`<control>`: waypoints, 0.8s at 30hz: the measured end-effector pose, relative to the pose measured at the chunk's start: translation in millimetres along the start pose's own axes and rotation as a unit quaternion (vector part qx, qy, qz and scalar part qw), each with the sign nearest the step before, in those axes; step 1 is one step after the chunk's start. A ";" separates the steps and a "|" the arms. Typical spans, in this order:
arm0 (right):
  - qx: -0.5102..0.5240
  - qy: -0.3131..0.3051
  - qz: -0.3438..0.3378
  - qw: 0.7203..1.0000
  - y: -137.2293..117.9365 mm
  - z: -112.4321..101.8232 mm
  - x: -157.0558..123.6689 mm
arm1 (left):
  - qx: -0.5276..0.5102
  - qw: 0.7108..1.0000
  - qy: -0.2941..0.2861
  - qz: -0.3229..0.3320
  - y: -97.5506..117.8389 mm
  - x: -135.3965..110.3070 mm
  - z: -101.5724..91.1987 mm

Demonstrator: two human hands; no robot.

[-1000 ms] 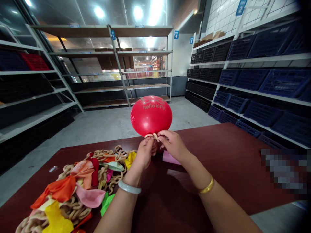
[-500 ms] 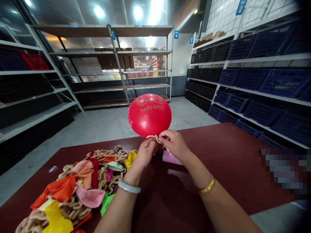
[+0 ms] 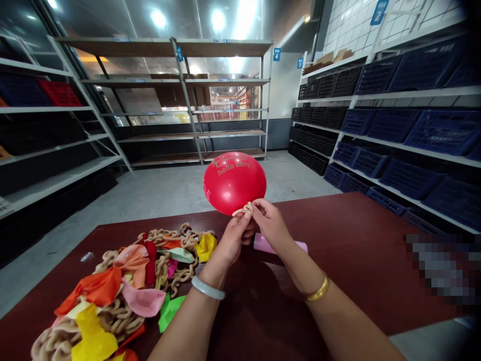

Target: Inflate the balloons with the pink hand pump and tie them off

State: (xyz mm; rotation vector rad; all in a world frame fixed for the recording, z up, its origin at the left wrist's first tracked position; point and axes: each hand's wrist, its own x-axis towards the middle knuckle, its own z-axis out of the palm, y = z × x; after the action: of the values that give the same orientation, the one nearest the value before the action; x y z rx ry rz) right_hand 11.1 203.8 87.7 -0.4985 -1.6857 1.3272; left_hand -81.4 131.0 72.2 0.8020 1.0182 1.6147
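At far left, on the dark red table (image 3: 356,240), lies a heap of limp, uninflated balloons (image 3: 112,296) in orange, yellow, pink and green, tangled with coils of tan rubber bands (image 3: 165,265); the heap sits well apart from your hands, within reach of the left arm, so that stock is at hand without crowding the working space. Moving right, your left hand (image 3: 235,238), with a pale bangle (image 3: 208,288) on its wrist, rises from the table with its fingers drawn together, pinched at the neck of the inflated red balloon (image 3: 235,181); the grip appears to be what keeps the air in, since the neck is the only place where the balloon can be sealed. The balloon itself stands above both hands, clear of the table, with its printed lettering facing away and upward. At its base a tan band (image 3: 244,209) loops about the neck, just between your fingertips. Your right hand (image 3: 268,223), with a gold bangle (image 3: 318,290) on its wrist, closes thumb and forefinger on that band at the neck, touching the left hand, so that both hands act on one small spot. Partly hidden behind the right hand, a pink cylindrical object (image 3: 293,245) lies flat on the table; its nature cannot be told.
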 end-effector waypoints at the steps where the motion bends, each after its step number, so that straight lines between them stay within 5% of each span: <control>1: -0.042 -0.005 -0.022 0.999 -0.4 -0.6 -0.4 | 0.001 1.000 0.011 0.000 0.3 -0.2 0.0; 6: -0.198 -0.048 -0.161 0.966 -2.4 -4.4 -0.7 | -0.079 0.995 0.052 -0.031 2.6 0.8 0.5; 14: -0.166 -0.094 -0.208 0.959 -1.0 3.2 -5.1 | -0.150 0.975 0.162 0.037 0.8 2.9 8.7; 24: 0.099 -0.034 -0.020 0.994 17.7 -4.7 6.9 | -0.237 0.969 -0.039 -0.063 22.0 -2.9 -4.7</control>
State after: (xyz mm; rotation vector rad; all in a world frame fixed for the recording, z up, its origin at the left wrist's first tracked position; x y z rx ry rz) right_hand 7.8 217.6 74.3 -0.3048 -1.5894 1.4772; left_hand -93.6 124.5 90.2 0.4594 0.5763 1.6131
